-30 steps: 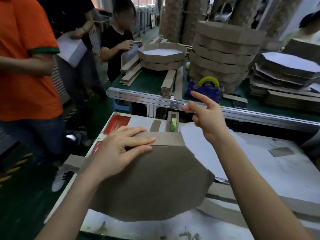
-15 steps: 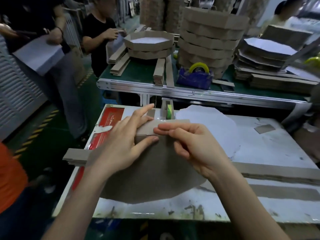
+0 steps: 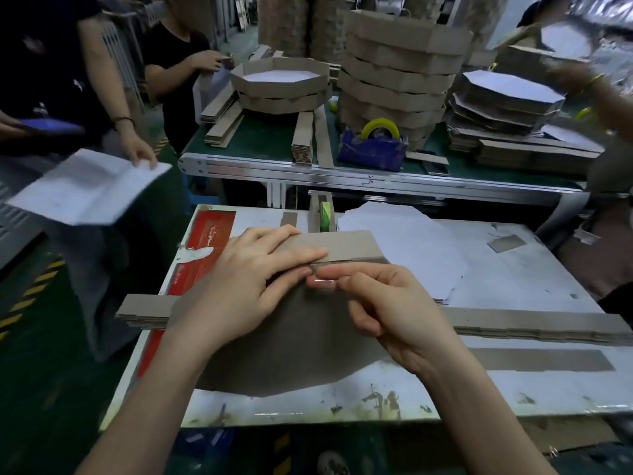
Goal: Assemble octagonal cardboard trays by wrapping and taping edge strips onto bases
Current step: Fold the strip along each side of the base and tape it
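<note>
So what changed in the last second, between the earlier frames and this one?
The right hand, raised toward the tape dispenser a second ago, came back down to the seam between edge strip and base, where its fingertips now pinch what looks like a clear piece of tape. The left hand stayed flat on the strip; the base kept its place.

I note the left hand pressed flat on the edge strip at the far side of the base. The right hand pinches glossy tape at their seam.
</note>
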Demonstrator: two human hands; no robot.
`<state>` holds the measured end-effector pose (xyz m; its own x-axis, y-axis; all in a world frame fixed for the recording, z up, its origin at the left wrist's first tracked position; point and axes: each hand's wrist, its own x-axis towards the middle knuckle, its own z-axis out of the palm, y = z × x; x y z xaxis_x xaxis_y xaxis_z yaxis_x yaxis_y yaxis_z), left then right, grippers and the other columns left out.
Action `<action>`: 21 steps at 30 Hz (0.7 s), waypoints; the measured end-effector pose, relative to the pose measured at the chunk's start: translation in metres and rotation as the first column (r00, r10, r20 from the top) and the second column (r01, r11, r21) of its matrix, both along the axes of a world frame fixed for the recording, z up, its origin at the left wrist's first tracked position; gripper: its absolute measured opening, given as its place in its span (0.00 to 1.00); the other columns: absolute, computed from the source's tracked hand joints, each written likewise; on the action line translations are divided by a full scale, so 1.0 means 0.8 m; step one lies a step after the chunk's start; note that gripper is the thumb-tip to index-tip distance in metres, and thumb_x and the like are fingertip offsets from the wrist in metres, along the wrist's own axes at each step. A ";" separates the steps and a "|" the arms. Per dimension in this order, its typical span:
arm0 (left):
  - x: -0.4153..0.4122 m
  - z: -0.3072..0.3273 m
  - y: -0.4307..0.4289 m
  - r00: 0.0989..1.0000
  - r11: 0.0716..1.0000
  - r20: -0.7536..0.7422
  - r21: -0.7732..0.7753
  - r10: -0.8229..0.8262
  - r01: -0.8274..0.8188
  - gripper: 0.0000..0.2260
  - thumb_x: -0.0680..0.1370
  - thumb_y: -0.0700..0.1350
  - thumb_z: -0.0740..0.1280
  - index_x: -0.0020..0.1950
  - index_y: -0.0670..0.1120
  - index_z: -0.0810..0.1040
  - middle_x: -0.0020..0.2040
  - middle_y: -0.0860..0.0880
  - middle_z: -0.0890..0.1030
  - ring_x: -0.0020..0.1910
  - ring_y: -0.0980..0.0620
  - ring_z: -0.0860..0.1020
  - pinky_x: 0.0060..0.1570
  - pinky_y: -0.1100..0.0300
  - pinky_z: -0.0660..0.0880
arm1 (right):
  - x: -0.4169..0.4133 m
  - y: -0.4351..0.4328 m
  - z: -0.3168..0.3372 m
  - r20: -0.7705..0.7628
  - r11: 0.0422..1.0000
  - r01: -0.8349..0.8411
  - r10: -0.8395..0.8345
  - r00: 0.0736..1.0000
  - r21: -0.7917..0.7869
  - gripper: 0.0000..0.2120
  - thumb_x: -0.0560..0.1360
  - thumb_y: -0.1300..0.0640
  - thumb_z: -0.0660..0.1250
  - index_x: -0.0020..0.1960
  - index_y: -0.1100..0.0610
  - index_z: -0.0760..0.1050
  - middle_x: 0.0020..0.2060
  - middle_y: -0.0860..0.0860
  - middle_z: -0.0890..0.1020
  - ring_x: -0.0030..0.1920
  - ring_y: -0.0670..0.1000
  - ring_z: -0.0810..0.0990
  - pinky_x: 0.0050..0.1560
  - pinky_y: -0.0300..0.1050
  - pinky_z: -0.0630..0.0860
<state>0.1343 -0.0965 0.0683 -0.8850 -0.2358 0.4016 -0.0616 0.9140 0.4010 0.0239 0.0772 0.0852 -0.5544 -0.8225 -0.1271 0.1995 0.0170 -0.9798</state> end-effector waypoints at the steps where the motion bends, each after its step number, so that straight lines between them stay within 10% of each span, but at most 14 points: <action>1: 0.000 0.000 0.000 1.000 1.000 0.008 0.003 0.003 -0.003 0.18 0.79 0.57 0.53 0.69 0.63 0.70 0.67 0.50 0.74 0.64 0.48 0.70 0.62 0.45 0.69 | 0.001 0.001 -0.003 -0.021 1.000 -0.003 0.003 1.000 -0.004 0.12 0.79 0.65 0.62 0.50 0.59 0.85 0.49 0.56 0.87 0.20 0.44 0.65 0.23 0.32 0.65; 14: -0.003 -0.001 0.000 1.000 0.998 -0.001 0.059 0.004 -0.004 0.17 0.79 0.58 0.56 0.67 0.68 0.68 0.67 0.51 0.75 0.64 0.49 0.71 0.63 0.46 0.68 | -0.006 -0.002 -0.026 -0.231 1.000 -0.018 0.023 0.973 0.022 0.13 0.74 0.57 0.64 0.51 0.49 0.87 0.41 0.72 0.81 0.23 0.47 0.65 0.28 0.35 0.64; 21: -0.017 0.024 0.016 0.991 0.987 -0.024 0.101 0.131 -0.128 0.19 0.72 0.69 0.58 0.57 0.66 0.79 0.60 0.55 0.80 0.58 0.53 0.76 0.56 0.52 0.73 | -0.005 -0.014 -0.035 -0.149 0.997 0.070 -0.072 0.986 -0.019 0.12 0.69 0.59 0.64 0.43 0.55 0.87 0.21 0.55 0.72 0.20 0.47 0.63 0.26 0.35 0.62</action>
